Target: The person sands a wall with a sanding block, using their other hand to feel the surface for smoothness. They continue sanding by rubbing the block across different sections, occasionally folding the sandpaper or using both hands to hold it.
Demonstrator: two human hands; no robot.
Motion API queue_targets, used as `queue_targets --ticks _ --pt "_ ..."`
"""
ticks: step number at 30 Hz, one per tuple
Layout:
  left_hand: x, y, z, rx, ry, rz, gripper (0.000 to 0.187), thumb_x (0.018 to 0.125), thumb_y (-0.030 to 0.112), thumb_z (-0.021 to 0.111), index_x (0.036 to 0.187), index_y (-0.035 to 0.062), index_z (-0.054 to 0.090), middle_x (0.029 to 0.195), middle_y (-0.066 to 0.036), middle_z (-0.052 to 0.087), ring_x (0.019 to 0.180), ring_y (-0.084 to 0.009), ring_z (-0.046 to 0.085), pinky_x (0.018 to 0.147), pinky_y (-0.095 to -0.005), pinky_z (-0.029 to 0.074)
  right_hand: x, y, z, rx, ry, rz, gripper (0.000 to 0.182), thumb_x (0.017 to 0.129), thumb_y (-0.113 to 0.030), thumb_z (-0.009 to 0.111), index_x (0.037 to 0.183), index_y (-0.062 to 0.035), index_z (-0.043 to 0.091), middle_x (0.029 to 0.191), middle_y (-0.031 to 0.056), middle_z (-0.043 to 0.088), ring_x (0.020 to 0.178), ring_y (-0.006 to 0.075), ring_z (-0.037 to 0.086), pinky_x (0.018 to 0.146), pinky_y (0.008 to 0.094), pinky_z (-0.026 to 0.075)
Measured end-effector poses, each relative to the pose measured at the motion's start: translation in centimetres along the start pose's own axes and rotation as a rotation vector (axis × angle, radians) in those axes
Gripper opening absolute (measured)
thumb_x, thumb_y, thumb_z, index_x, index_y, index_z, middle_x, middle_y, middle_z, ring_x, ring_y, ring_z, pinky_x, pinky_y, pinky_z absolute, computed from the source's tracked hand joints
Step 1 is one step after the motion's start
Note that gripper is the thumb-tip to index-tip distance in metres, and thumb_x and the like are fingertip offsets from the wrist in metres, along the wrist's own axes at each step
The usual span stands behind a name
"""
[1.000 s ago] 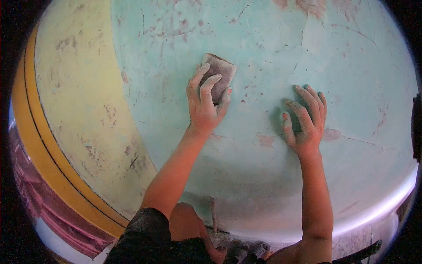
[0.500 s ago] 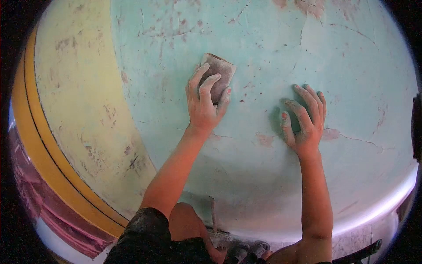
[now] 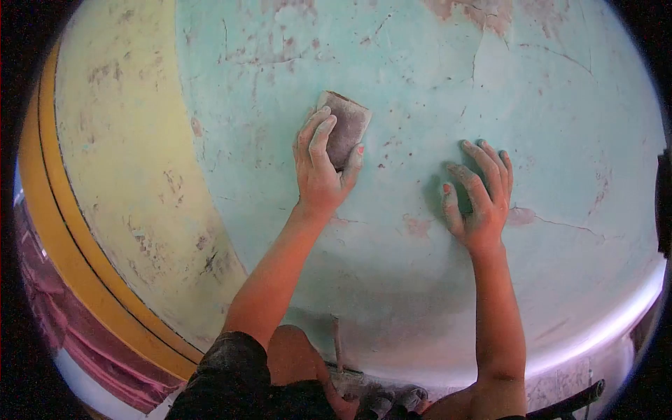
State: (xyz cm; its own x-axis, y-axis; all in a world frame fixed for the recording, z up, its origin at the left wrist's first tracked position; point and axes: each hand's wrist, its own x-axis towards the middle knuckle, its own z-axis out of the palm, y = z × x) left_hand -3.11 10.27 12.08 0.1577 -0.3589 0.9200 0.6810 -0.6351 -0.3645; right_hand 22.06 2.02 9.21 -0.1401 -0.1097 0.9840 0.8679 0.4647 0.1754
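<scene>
A pale yellow band [image 3: 119, 175] runs along the wall's [image 3: 560, 105] left. The left hand [image 3: 318, 168] presses a brown block [image 3: 343, 126] flat against the cracked turquoise wall, fingers wrapped over its lower edge. At 3 o'clock from it, the right hand [image 3: 479, 192] rests released, fingers spread on the wall.

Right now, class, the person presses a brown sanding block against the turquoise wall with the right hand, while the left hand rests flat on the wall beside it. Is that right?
Not quite: the hands are swapped. In the head view the left hand presses the brown sanding block against the turquoise wall, and the right hand rests flat on the wall beside it.
</scene>
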Motion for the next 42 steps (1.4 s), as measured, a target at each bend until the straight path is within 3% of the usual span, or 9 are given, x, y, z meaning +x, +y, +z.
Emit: queue_targets --ticks 33,42 --pt "0.09 0.13 -0.09 0.077 -0.046 0.001 0.062 0.09 0.022 0.066 0.14 -0.002 0.037 0.139 -0.021 0.05 0.13 -0.04 0.045 0.108 -0.0504 0.034 0.07 0.07 -0.1 0.009 -0.004 -0.004 0.027 0.072 -0.01 0.071 0.1 -0.0136 0.07 0.129 0.0093 0.062 0.126 0.0312 0.053 0.111 0.0548 0.033" --pt "-0.46 -0.18 -0.03 0.034 -0.017 0.023 0.076 0.087 0.022 0.07 0.145 -0.0019 0.026 0.137 -0.023 0.049 0.125 -0.0387 0.047 0.107 -0.0511 0.034 -0.02 0.12 0.06 0.003 0.004 -0.004 0.025 0.074 -0.011 0.071 0.098 -0.0129 0.07 0.128 0.0098 0.063 0.126 0.0319 0.054 0.111 0.0544 0.033"
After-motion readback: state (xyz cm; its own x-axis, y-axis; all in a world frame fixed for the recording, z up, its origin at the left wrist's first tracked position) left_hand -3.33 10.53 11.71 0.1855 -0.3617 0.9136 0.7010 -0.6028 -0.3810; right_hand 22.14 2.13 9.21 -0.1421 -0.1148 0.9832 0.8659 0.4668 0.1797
